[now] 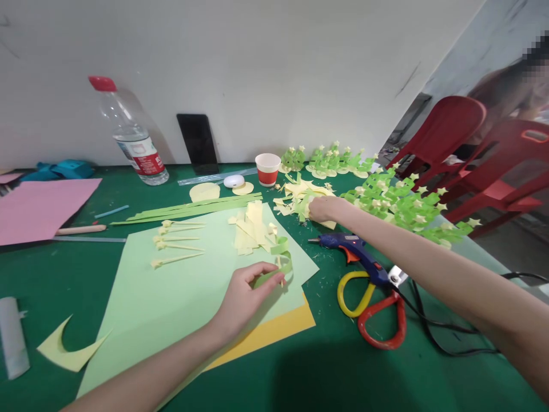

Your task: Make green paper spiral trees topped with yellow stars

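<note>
My left hand (253,292) pinches a paper flower (280,254), a thin stem with a pale yellow bud on top and a curled light-green strip winding round it. It is held above the light-green paper sheet (146,297). On that sheet lie several rolled yellow paper stems (180,237) with buds and a small stack of pale yellow strips (249,229). Over the pile of paper scraps (300,191), my right hand (322,209) reaches in with bent fingers; its fingertips are partly hidden, and what they grip cannot be made out.
A blue glue gun (355,246) and red-and-yellow-handled scissors (381,320) lie below my right arm, with a black cable (441,326). Finished paper plants (398,200) crowd the right. A paper cup (268,170), phone (198,143) and bottle (139,149) stand along the wall.
</note>
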A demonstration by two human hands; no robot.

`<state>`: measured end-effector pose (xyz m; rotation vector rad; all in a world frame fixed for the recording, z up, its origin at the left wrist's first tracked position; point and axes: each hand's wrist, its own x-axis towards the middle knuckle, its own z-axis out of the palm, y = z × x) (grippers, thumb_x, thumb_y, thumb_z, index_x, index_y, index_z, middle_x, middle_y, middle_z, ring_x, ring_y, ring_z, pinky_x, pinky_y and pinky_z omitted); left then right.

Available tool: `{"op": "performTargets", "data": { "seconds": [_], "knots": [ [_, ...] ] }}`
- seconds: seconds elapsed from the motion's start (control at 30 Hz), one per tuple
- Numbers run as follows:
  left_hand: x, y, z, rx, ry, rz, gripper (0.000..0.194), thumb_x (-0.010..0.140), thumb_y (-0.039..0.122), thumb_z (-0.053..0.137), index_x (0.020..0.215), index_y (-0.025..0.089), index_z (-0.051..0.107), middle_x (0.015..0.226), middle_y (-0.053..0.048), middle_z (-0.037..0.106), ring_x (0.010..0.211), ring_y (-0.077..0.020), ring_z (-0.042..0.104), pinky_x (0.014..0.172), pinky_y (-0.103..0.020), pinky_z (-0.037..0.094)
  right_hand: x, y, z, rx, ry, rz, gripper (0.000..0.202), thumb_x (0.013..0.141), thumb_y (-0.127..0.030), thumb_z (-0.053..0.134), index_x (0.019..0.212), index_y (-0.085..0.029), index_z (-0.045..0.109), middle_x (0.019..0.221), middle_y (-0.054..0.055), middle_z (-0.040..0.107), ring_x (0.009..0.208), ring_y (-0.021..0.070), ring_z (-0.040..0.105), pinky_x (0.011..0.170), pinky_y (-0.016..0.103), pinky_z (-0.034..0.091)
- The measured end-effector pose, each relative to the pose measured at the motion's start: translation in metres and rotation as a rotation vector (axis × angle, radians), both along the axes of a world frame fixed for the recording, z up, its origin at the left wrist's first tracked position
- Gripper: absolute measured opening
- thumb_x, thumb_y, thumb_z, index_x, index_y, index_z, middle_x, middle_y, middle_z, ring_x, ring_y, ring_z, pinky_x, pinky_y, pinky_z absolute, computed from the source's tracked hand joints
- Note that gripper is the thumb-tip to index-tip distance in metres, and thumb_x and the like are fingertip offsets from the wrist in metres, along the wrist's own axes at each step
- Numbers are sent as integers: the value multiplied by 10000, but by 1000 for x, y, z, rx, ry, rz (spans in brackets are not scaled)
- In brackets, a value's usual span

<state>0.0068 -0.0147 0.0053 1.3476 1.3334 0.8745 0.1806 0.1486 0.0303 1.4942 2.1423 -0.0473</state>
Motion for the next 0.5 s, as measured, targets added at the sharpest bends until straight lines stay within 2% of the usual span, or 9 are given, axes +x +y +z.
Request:
{"op": "performTargets", "data": {
  "seconds": [0.17,0.33,0.43,0.5],
  "knots": [
    [0,1,-1,-2,2,-8,175,744,332,550,673,189,623,727,-22,666,710,-183,573,674,-271,415,-4,-1,8,-91,-19,-51,287,858,-311,498,1086,-139,532,1094,79,554,934,176,560,789,381,479],
    [0,1,-1,0,3,-11,178,748,330,549,668,188,622,717,-18,660,703,-178,567,678,-269,410,10,-4,25,-160,62,-111,302,866,-384,467,964,-118,570,884,39,604,737,125,586,661,303,499],
    [-1,-1,-1,0,0,-13,185,753,337,548,674,189,625,713,-16,657,698,-176,565,661,-263,412,20,-18,34,-65,175,-104,312,880,-392,431,916,-114,569,808,26,597,663,106,565,614,278,477],
    [-2,-1,-1,-3,-2,-15,185,753,344,551,681,191,629,721,-16,658,700,-176,564,648,-258,414,26,-34,37,64,276,-65,232,891,-291,403,922,-124,562,844,38,595,703,113,552,633,266,446]
  ]
}}
